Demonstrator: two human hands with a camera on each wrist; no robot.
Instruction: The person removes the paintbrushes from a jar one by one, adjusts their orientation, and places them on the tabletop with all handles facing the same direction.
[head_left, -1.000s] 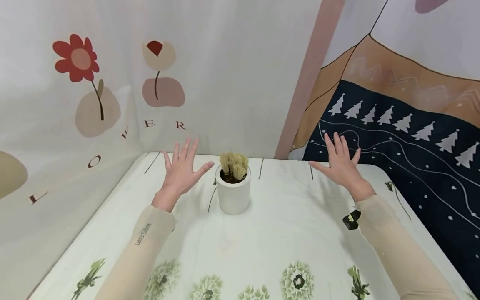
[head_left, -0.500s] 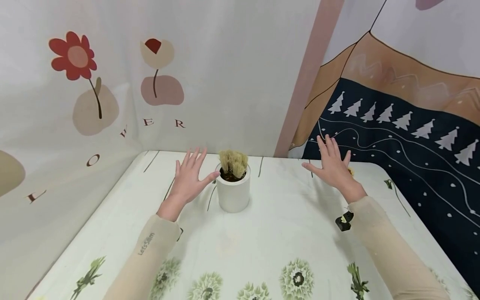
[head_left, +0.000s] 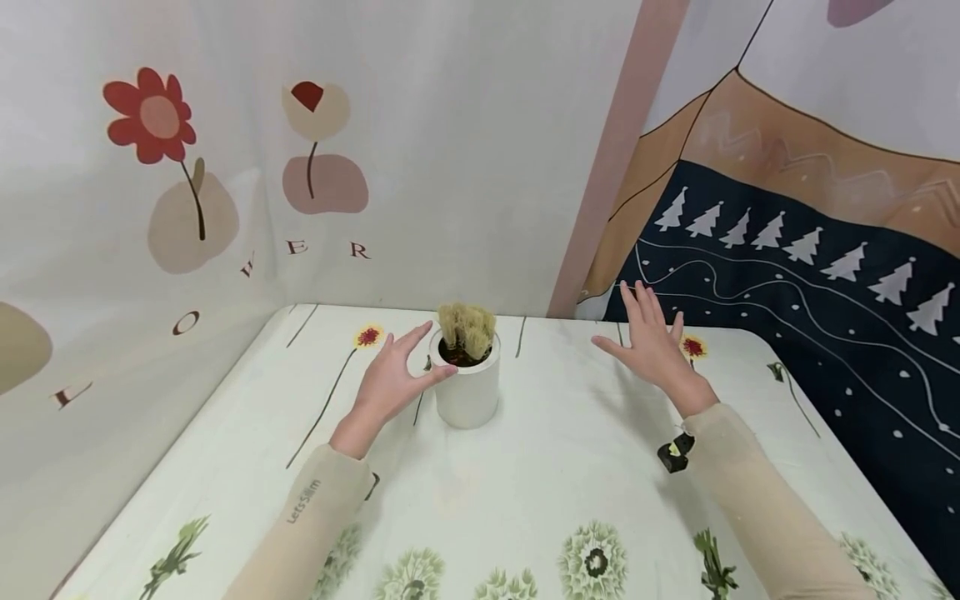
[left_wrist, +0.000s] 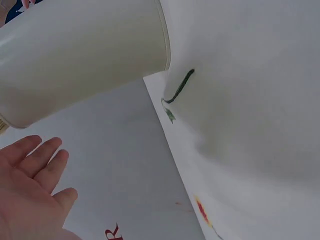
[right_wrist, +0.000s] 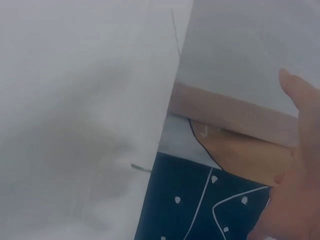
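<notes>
A white cylindrical pot (head_left: 468, 398) stands upright on the table, with a dry yellow-green plant (head_left: 468, 329) and dark soil showing at its top. My left hand (head_left: 390, 379) is just left of the pot, thumb and fingers spread apart toward its rim; whether the thumb touches it I cannot tell. In the left wrist view the pot (left_wrist: 85, 55) fills the upper left, with the left hand (left_wrist: 32, 185) apart from it and holding nothing. Well to the right, my right hand (head_left: 652, 354) hovers above the table with fingers spread, nothing in it.
A white cloth printed with flowers covers the table (head_left: 525, 475). Behind it hangs a pale curtain (head_left: 465, 167) against the back edge. At the right is a dark blue printed cloth (head_left: 795, 308). A small black device (head_left: 675, 452) sits at the right wrist.
My left hand has moved right, close to the pot, and turned so its thumb and fingers face it. The right hand has drifted slightly left and down. The pot has stayed in place.
</notes>
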